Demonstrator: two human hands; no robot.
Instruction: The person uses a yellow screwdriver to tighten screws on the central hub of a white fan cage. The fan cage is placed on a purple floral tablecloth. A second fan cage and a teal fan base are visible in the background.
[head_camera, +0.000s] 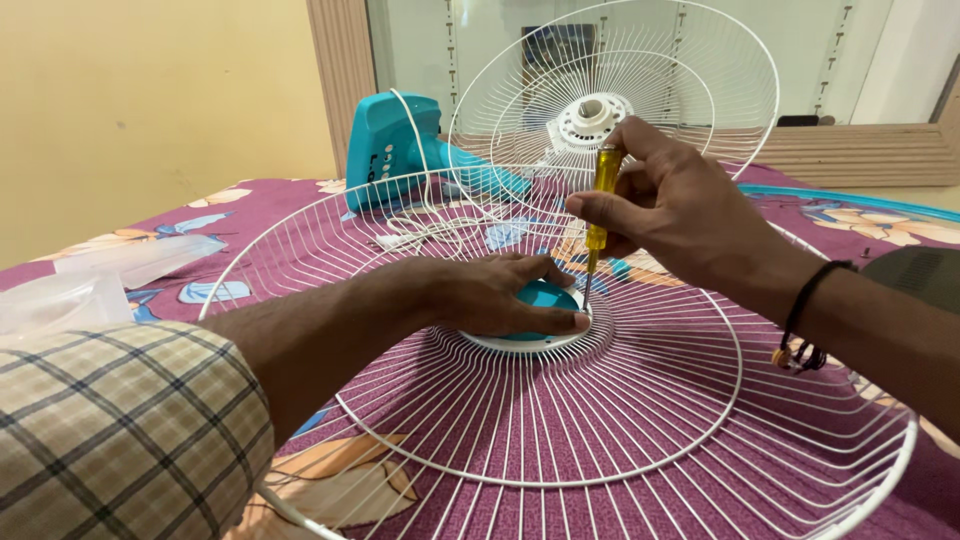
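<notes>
The left hand (500, 295) is lying flat, fingers stretched out, pressing down on the teal centre cap (545, 297) of a white wire fan guard (600, 400); it is gripping nothing, only resting on the cap. The guard is lying dished-side up across the middle of the bed (300, 200), reaching toward its near edge, over a purple floral bedsheet (250, 215). The right hand (680, 215) is curling closed around the yellow handle of a screwdriver (600, 205), holding it upright with the tip touching the guard's hub just beside the cap and the left fingertips. A second white guard (700, 80) is standing tilted toward the far edge, attached to a teal fan motor housing (400, 145). A white cord (425, 232) is lying between the two guards. Clear plastic wrapping (110, 275) is sitting at the left edge.
</notes>
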